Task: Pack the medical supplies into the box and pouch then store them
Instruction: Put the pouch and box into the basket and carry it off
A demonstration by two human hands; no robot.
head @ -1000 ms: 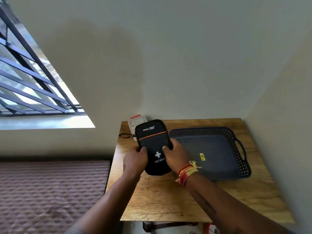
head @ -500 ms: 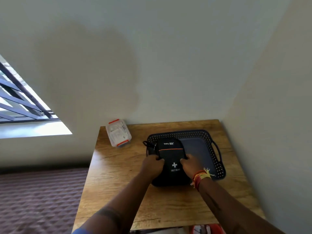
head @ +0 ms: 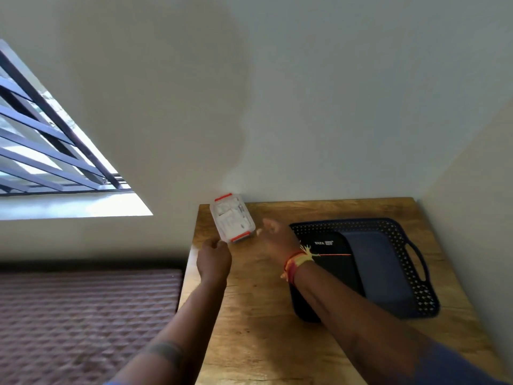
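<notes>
Only "TATA" reads on the black pouch (head: 331,262) in the tray (head: 410,273).
Both hands, left hand (head: 214,257) and right hand (head: 279,237), released beside the clear box (head: 232,218); contents blurred.

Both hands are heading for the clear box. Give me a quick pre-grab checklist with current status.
1. Black first aid pouch set in the blue tray: ok.
2. Clear box lid on, orange clips down: appears ok.
3. Left hand at the box's near corner: ok; contact cannot tell.
4. Right hand near the box: ok, not yet gripping.
5. Free tray space beside the pouch: ok.
6. Box contents complete: cannot tell.
</notes>
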